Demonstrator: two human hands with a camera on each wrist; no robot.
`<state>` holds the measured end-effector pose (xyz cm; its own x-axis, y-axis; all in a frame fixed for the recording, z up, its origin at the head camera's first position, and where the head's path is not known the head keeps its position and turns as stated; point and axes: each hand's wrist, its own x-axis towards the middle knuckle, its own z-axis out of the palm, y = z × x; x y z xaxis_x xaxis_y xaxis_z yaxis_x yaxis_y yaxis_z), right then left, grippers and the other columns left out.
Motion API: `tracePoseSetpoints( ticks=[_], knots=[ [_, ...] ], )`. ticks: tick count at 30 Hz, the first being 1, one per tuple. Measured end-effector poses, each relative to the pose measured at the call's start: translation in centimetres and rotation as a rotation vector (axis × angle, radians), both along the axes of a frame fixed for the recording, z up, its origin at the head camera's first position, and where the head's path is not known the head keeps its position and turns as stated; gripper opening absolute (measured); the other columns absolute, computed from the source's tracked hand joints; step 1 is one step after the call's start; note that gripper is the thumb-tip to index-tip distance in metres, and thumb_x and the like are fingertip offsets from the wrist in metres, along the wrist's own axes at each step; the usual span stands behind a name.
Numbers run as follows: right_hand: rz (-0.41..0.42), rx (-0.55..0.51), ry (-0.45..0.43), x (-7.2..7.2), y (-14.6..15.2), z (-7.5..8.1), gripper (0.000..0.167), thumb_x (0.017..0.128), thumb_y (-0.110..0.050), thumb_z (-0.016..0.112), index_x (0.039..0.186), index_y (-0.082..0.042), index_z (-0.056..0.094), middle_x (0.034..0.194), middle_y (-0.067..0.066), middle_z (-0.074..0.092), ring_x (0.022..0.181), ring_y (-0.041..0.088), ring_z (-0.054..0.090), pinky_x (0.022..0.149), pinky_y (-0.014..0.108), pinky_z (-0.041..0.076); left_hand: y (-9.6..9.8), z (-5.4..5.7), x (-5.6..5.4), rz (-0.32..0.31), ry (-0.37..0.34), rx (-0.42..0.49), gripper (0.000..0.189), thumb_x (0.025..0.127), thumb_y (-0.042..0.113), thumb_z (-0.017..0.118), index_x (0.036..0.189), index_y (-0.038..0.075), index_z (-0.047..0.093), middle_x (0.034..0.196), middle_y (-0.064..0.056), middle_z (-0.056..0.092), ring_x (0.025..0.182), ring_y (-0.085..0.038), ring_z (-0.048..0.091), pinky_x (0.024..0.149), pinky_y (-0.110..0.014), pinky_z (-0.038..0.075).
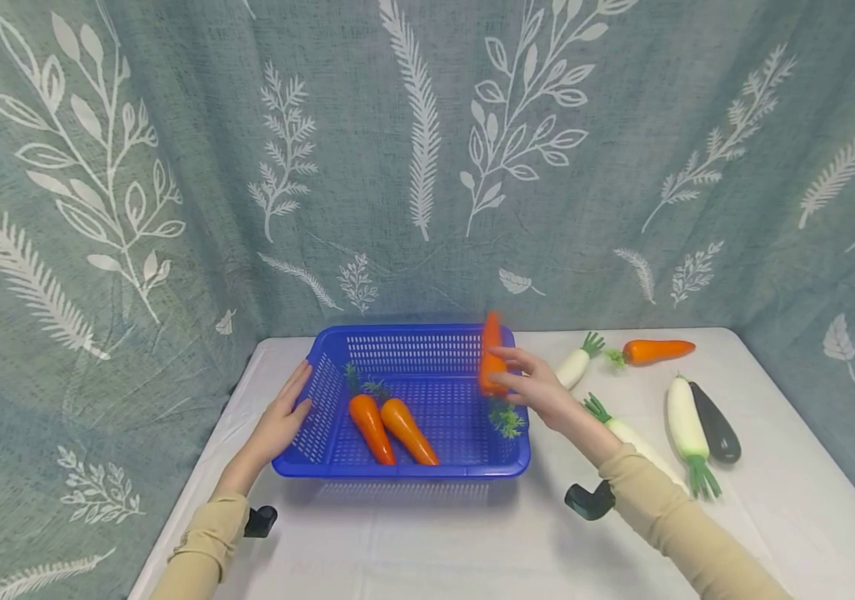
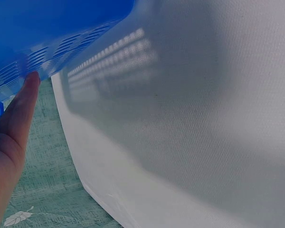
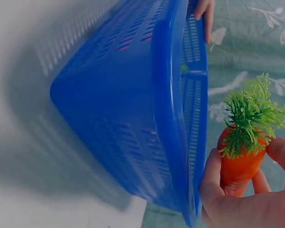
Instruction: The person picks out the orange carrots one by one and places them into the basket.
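Observation:
Over the right end of the blue plastic basket [image 1: 397, 472], my right hand [image 1: 547, 392] holds a carrot [image 1: 492, 354] between thumb and fingers. Its tip points up and away, while its green leafy top [image 3: 254, 114] hangs toward the near side. My left hand [image 1: 281, 425] rests along the basket's left side with its fingers straight; in the left wrist view a fingertip [image 2: 32, 78] lies at the slotted wall. Inside the basket, two carrots lie side by side, one on the left [image 1: 372, 429] and another [image 1: 408, 431] next to it.
Right of the basket, a white radish [image 1: 572, 368] lies near the back, with a carrot [image 1: 660, 351] beyond it. Another radish [image 1: 637, 442] is partly behind my right forearm. A third radish [image 1: 682, 417] lies against a dark eggplant [image 1: 714, 425]. A patterned curtain [image 1: 427, 167] hangs behind the table.

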<state>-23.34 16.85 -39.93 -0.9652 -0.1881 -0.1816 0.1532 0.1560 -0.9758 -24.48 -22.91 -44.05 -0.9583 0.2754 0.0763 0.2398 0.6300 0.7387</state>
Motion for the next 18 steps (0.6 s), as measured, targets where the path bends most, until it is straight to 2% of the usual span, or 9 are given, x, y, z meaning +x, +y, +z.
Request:
tracePoseSetpoints(
  ticks=[5, 8, 9, 12, 15, 16, 18],
  knots=[
    [0.0, -0.011, 0.0, 0.0, -1.0, -0.2, 0.053, 0.091, -0.012, 0.058, 0.141, -0.007, 0.044, 0.14, 0.024, 0.039, 0.122, 0.035, 0.05, 0.1, 0.046, 0.048, -0.1, -0.3, 0.0, -0.005, 0.019, 0.014, 0.053, 0.1, 0.005, 0.037, 0.149, -0.004, 0.018, 0.158, -0.023, 0.009, 0.143, -0.046, 0.008, 0.115, -0.063, 0.011],
    [0.004, -0.015, 0.003, 0.0, -1.5, -0.4, 0.053, 0.089, -0.011, 0.059, 0.14, -0.007, 0.045, 0.139, 0.023, 0.042, 0.119, 0.034, 0.053, 0.097, 0.044, 0.05, -0.2, -0.5, 0.1, -0.021, 0.059, 0.038, 0.054, 0.1, 0.009, 0.036, 0.149, -0.003, 0.018, 0.158, -0.022, 0.01, 0.143, -0.046, 0.009, 0.113, -0.064, 0.011],
    [0.006, -0.017, 0.001, 0.0, -1.7, -0.4, 0.053, 0.089, -0.011, 0.059, 0.14, -0.007, 0.045, 0.139, 0.023, 0.043, 0.119, 0.033, 0.053, 0.096, 0.043, 0.051, -0.2, -0.7, 0.2, -0.029, 0.088, 0.047, 0.054, 0.101, 0.012, 0.036, 0.15, -0.001, 0.019, 0.159, -0.019, 0.011, 0.145, -0.042, 0.009, 0.116, -0.059, 0.011],
    [0.003, -0.012, -0.008, 0.0, -2.1, -0.6, 0.052, 0.089, -0.012, 0.061, 0.139, -0.008, 0.047, 0.139, 0.022, 0.045, 0.117, 0.031, 0.055, 0.095, 0.042, 0.052, -0.2, -0.8, 0.4, -0.042, 0.113, 0.062, 0.054, 0.101, 0.016, 0.035, 0.15, 0.001, 0.019, 0.159, -0.018, 0.011, 0.145, -0.04, 0.009, 0.116, -0.059, 0.012],
    [0.008, -0.015, -0.015, 0.0, -2.5, -0.8, 0.052, 0.089, -0.013, 0.061, 0.138, -0.009, 0.048, 0.138, 0.021, 0.046, 0.112, 0.028, 0.058, 0.094, 0.041, 0.052, -0.1, -0.8, 0.4, -0.031, 0.101, 0.064, 0.054, 0.101, 0.014, 0.036, 0.15, 0.0, 0.02, 0.158, -0.019, 0.011, 0.145, -0.042, 0.009, 0.116, -0.059, 0.011],
    [0.01, -0.014, -0.015, 0.1, -2.6, -0.9, 0.051, 0.089, -0.013, 0.061, 0.138, -0.009, 0.048, 0.137, 0.022, 0.046, 0.11, 0.027, 0.059, 0.094, 0.041, 0.053, -0.1, -0.6, 0.4, -0.023, 0.077, 0.056, 0.054, 0.1, 0.012, 0.037, 0.149, -0.002, 0.019, 0.158, -0.022, 0.011, 0.143, -0.046, 0.009, 0.112, -0.065, 0.012],
    [0.012, -0.019, -0.016, 0.1, -2.8, -0.9, 0.051, 0.089, -0.013, 0.061, 0.138, -0.008, 0.048, 0.136, 0.022, 0.047, 0.107, 0.025, 0.06, 0.093, 0.04, 0.053, 0.0, -0.5, 0.3, -0.011, 0.062, 0.036, 0.054, 0.1, 0.009, 0.037, 0.149, -0.004, 0.02, 0.157, -0.024, 0.011, 0.142, -0.048, 0.01, 0.112, -0.065, 0.012]
  ],
)
